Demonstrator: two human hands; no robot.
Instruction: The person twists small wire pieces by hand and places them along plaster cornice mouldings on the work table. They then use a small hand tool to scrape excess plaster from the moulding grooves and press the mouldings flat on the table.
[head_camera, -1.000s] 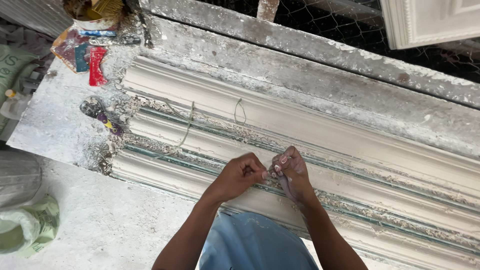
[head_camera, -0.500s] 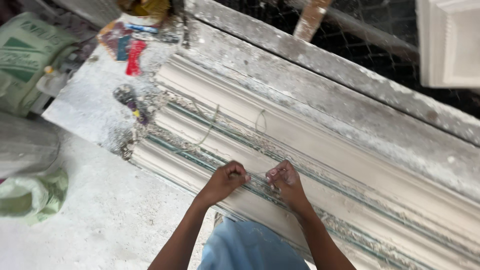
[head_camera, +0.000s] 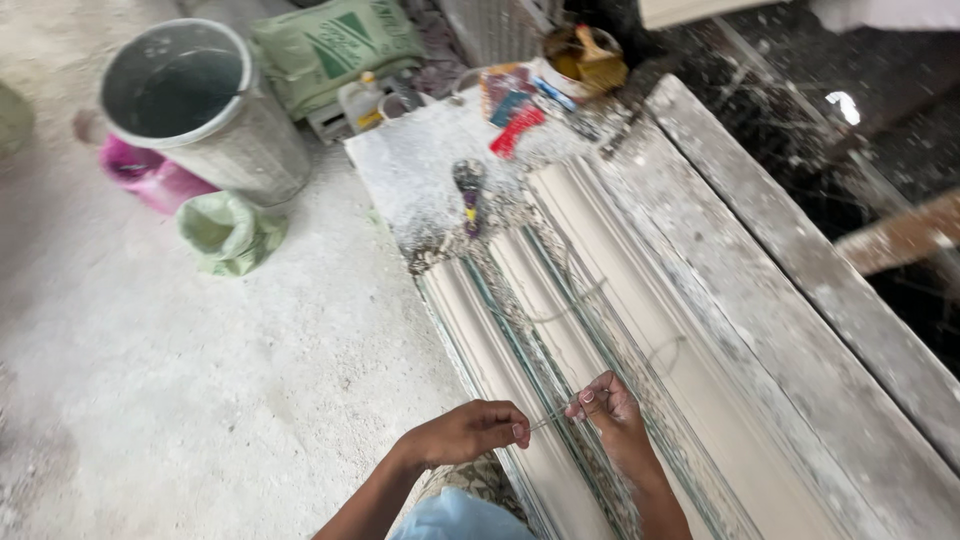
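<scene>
A long white plaster cornice moulding (head_camera: 640, 340) lies along a dusty workbench, with greenish strips and loose fibre loops (head_camera: 565, 310) set in it. My left hand (head_camera: 475, 432) and my right hand (head_camera: 605, 405) hover over its near end. Between their pinched fingertips runs a short thin strand of fibre (head_camera: 548, 418), pulled taut. Both forearms come up from the bottom edge.
A grey metal bucket (head_camera: 195, 105) stands on the plaster-dusted floor at upper left, with a pink tub (head_camera: 150, 175), a green bag (head_camera: 230, 232) and a green sack (head_camera: 335, 45) near it. A brush in a tin (head_camera: 585, 55), a red tool (head_camera: 515, 130) and a small tool (head_camera: 468, 195) lie on the bench's far end.
The view has swung left and tilted, bringing the bucket and floor into sight. My hands have moved slightly apart, stretching the strand between them.
</scene>
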